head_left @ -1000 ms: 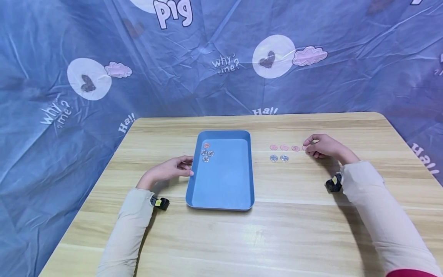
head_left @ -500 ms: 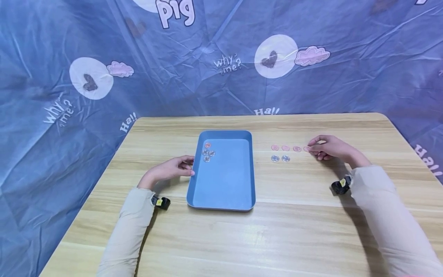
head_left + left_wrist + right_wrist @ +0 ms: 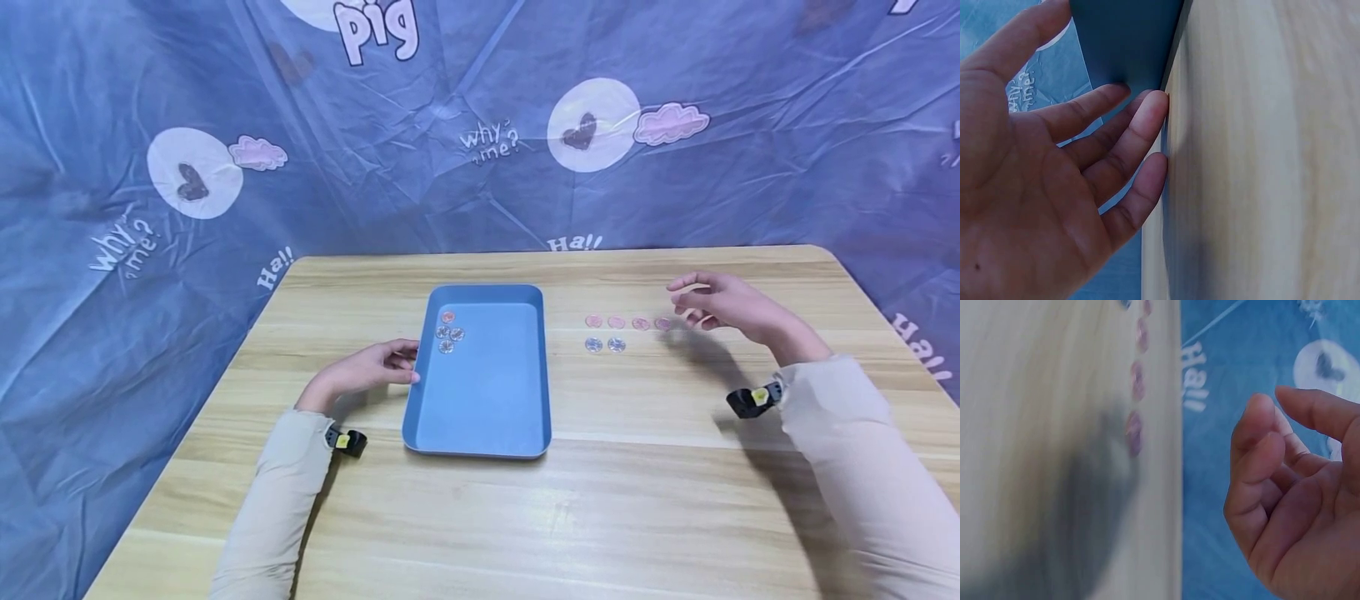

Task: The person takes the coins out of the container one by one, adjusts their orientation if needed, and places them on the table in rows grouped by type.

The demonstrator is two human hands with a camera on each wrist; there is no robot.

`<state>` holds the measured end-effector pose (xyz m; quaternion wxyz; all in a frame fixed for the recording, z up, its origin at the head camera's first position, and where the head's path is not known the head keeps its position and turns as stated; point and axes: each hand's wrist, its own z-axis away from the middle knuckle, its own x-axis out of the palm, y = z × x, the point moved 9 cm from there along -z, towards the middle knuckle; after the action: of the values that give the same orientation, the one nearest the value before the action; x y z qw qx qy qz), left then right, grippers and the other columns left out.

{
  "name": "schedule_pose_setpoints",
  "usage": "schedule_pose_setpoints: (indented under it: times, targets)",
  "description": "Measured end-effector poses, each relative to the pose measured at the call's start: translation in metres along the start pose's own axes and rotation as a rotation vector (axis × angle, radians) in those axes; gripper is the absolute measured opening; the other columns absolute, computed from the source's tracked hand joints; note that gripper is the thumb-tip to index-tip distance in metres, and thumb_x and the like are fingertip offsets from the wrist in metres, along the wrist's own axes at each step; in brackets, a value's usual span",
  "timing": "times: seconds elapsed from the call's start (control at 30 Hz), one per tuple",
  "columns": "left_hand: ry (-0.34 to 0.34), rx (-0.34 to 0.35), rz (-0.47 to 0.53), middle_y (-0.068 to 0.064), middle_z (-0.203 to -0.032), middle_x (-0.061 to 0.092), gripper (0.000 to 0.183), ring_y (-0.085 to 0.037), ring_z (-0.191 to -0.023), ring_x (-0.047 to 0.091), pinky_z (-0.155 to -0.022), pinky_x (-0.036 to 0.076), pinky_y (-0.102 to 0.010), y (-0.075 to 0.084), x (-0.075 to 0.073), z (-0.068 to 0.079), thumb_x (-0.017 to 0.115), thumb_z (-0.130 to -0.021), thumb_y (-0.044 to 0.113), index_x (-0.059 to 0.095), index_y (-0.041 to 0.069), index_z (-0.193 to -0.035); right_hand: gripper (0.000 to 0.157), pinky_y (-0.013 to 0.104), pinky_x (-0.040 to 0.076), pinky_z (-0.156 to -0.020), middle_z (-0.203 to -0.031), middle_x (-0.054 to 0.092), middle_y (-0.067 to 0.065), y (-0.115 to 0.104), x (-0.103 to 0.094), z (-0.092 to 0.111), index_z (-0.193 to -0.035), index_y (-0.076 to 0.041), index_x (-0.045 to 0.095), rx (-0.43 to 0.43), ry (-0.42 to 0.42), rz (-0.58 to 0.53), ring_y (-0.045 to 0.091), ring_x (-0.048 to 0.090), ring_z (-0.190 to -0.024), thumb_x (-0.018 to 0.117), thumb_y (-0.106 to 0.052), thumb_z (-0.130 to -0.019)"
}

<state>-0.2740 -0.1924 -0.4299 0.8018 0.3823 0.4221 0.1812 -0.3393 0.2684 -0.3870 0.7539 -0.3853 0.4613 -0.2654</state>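
My left hand (image 3: 372,365) touches the left wall of the blue tray (image 3: 487,400), fingers relaxed and slightly bent; the left wrist view shows the fingertips (image 3: 1116,92) against the tray's side. Inside the tray, one reddish coin-like disc (image 3: 447,317) lies above three silvery discs (image 3: 446,347) at the upper left. To the tray's right, several pink discs (image 3: 617,322) form a row, with two silvery-blue discs (image 3: 594,344) below. Raised over the table just beyond the rightmost pink disc (image 3: 663,324) is my right hand (image 3: 731,308), loosely bent and holding nothing.
The light wooden table (image 3: 480,525) has rounded far corners. Behind it and on both sides hangs a printed blue cloth (image 3: 420,183). Black camera mounts sit at the left wrist (image 3: 347,442) and right wrist (image 3: 753,400).
My right hand has let go of the rightmost pink disc, which now lies at the end of the row, and has lifted up and to the right. The left hand stays at the tray.
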Motion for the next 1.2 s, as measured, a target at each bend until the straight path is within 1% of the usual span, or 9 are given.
schedule_pose_setpoints:
  times: [0.17, 0.27, 0.33, 0.5, 0.63, 0.8, 1.0, 1.2]
  targets:
    - [0.000, -0.001, 0.010, -0.019, -0.139, 0.051, 0.075, -0.031, -0.123, 0.053, -0.109, 0.042, -0.046, 0.000, 0.000, 0.002, 0.067, -0.091, 0.032, 0.031, 0.002, -0.149, 0.043, 0.025, 0.054, -0.069, -0.092, 0.061, -0.012, -0.030, 0.013, 0.001, -0.136, 0.000, 0.037, -0.038, -0.025, -0.009, 0.008, 0.063, -0.078, 0.048, -0.023, -0.102]
    - [-0.005, 0.009, 0.006, -0.020, -0.139, 0.050, 0.074, -0.032, -0.123, 0.052, -0.109, 0.041, -0.047, 0.000, 0.000, 0.002, 0.065, -0.092, 0.031, 0.030, 0.000, -0.149, 0.039, 0.026, 0.054, -0.069, -0.095, 0.061, -0.008, -0.046, 0.023, 0.000, -0.133, -0.002, 0.040, -0.065, -0.050, -0.032, 0.009, 0.062, -0.078, 0.049, -0.022, -0.101]
    - [-0.004, 0.007, 0.009, -0.020, -0.139, 0.050, 0.073, -0.032, -0.123, 0.052, -0.109, 0.041, -0.047, 0.000, 0.001, 0.001, 0.065, -0.092, 0.031, 0.030, 0.001, -0.149, 0.037, 0.026, 0.053, -0.066, -0.095, 0.060, -0.005, -0.057, 0.030, -0.001, -0.131, -0.002, 0.040, -0.085, -0.067, -0.059, 0.010, 0.061, -0.077, 0.050, -0.020, -0.101]
    - [0.001, 0.004, -0.004, -0.018, -0.140, 0.050, 0.073, -0.031, -0.123, 0.053, -0.109, 0.042, -0.045, 0.001, 0.000, 0.000, 0.066, -0.092, 0.031, 0.031, 0.002, -0.149, 0.037, 0.025, 0.051, -0.062, -0.095, 0.059, -0.001, -0.081, 0.048, -0.008, -0.131, 0.000, 0.041, -0.127, -0.085, -0.087, 0.013, 0.061, -0.077, 0.050, -0.018, -0.100]
    - [0.002, 0.012, -0.008, -0.018, -0.139, 0.050, 0.072, -0.031, -0.123, 0.053, -0.108, 0.042, -0.046, 0.002, -0.001, 0.000, 0.066, -0.092, 0.030, 0.031, 0.001, -0.149, 0.038, 0.026, 0.051, -0.065, -0.097, 0.061, 0.002, -0.103, 0.059, -0.015, -0.132, -0.001, 0.043, -0.149, -0.082, -0.067, 0.016, 0.060, -0.080, 0.051, -0.018, -0.100]
    - [-0.001, 0.014, -0.006, -0.019, -0.139, 0.050, 0.072, -0.032, -0.123, 0.053, -0.108, 0.042, -0.047, 0.002, -0.001, 0.001, 0.065, -0.093, 0.030, 0.031, 0.000, -0.149, 0.036, 0.027, 0.052, -0.067, -0.099, 0.062, 0.007, -0.128, 0.076, -0.024, -0.131, -0.002, 0.047, -0.184, -0.109, -0.063, 0.020, 0.061, -0.081, 0.053, -0.017, -0.098]
    - [0.000, 0.020, -0.012, -0.020, -0.139, 0.050, 0.072, -0.032, -0.123, 0.053, -0.108, 0.042, -0.047, 0.002, -0.001, 0.002, 0.065, -0.093, 0.030, 0.031, 0.000, -0.149, 0.034, 0.028, 0.050, -0.066, -0.095, 0.063, 0.003, -0.149, 0.102, -0.038, -0.129, -0.003, 0.049, -0.198, -0.167, -0.065, 0.017, 0.061, -0.078, 0.052, -0.016, -0.098]
    - [-0.001, 0.019, -0.004, -0.020, -0.139, 0.049, 0.073, -0.033, -0.123, 0.053, -0.108, 0.042, -0.047, 0.002, -0.001, 0.002, 0.066, -0.092, 0.029, 0.030, 0.000, -0.149, 0.034, 0.029, 0.048, -0.065, -0.090, 0.064, 0.002, -0.161, 0.124, -0.049, -0.130, -0.006, 0.051, -0.197, -0.199, -0.066, 0.019, 0.061, -0.078, 0.054, -0.019, -0.098]
